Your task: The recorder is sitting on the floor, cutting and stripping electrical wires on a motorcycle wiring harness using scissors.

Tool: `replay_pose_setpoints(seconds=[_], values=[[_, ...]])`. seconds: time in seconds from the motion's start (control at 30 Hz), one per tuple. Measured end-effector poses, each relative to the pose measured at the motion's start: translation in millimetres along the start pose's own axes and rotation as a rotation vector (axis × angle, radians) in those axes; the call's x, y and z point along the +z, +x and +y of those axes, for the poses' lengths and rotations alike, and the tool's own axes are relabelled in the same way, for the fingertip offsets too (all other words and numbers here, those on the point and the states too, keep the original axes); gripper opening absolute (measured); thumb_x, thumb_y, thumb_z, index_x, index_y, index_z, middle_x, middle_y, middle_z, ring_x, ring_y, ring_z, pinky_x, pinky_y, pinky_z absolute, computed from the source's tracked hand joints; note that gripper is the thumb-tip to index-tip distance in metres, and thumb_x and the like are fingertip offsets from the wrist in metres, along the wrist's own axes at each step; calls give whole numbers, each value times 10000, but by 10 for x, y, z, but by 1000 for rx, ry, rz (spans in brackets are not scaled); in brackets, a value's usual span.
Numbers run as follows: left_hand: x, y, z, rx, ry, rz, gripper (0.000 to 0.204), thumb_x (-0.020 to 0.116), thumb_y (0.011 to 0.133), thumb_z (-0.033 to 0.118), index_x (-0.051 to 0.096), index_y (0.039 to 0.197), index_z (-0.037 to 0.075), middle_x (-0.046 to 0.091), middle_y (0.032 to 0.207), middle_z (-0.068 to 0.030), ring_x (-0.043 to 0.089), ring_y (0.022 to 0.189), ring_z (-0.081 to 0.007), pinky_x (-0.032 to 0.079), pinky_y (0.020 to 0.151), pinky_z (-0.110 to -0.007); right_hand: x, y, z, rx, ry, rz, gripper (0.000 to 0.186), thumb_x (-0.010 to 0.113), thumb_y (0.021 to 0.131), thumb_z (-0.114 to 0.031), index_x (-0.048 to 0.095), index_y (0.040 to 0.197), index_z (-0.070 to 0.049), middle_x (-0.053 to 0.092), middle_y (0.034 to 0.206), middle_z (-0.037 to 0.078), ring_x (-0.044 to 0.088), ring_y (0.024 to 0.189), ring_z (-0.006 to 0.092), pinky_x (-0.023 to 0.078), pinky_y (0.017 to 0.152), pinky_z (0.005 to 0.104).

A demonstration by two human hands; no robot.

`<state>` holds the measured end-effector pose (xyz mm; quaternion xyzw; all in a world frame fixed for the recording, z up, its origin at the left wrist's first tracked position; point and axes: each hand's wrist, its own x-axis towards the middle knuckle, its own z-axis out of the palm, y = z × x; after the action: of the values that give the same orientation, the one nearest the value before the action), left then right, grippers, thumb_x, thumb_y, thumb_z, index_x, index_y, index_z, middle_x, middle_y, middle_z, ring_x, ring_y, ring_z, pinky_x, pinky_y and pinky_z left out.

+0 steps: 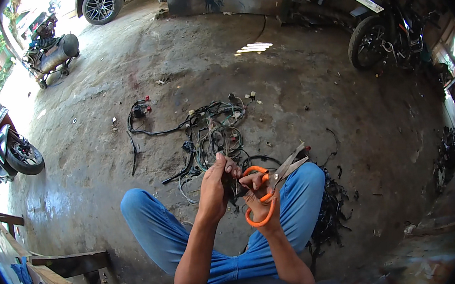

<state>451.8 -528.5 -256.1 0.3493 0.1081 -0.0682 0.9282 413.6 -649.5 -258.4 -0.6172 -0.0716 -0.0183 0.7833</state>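
Observation:
Between my knees, my left hand (217,177) is closed on part of a wiring harness (215,122). The harness spreads over the floor in front of me, a tangle of black, green and pale wires with small connectors. My right hand (260,197) is beside it, holding orange-handled scissors (276,178). Their blades stand apart and point up and to the right, over my right knee. The fingertips of my right hand are close to the wires at my left hand; whether they also pinch one is hard to see. My fingers hide the held stretch of wire.
Black wire scraps (328,217) lie beside my right leg. A wooden bench (71,264) stands at the lower left. Motorcycles are parked at the left (8,137) and far right (385,36). An air compressor (57,54) and a car wheel (99,7) are at the far left.

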Motion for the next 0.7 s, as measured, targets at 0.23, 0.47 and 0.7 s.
replay_pose_setpoints(seconds=[0.23, 0.47, 0.7], values=[[23, 37, 93, 74, -120, -80, 447, 380, 1088, 424, 401, 744, 140, 396, 716, 10, 446, 758, -149, 436, 814, -336, 97, -76, 19, 47, 267, 19, 203, 595, 965, 21, 412, 957, -67, 594, 1008, 31, 526, 918, 72, 422, 859, 229], [-50, 58, 142, 29, -248, -58, 461, 324, 1100, 413, 417, 724, 162, 396, 705, 19, 469, 749, -143, 487, 894, -391, 94, -144, 61, 105, 314, -7, 277, 588, 966, 26, 346, 933, -104, 598, 1014, 34, 514, 900, 43, 410, 790, 198], [-210, 123, 181, 44, -361, -35, 457, 345, 1097, 399, 418, 711, 165, 425, 715, 17, 488, 739, -147, 497, 959, -448, 64, -173, 89, 137, 257, -49, 263, 589, 975, 3, 353, 926, -103, 602, 1021, 38, 509, 873, 44, 429, 801, 215]])
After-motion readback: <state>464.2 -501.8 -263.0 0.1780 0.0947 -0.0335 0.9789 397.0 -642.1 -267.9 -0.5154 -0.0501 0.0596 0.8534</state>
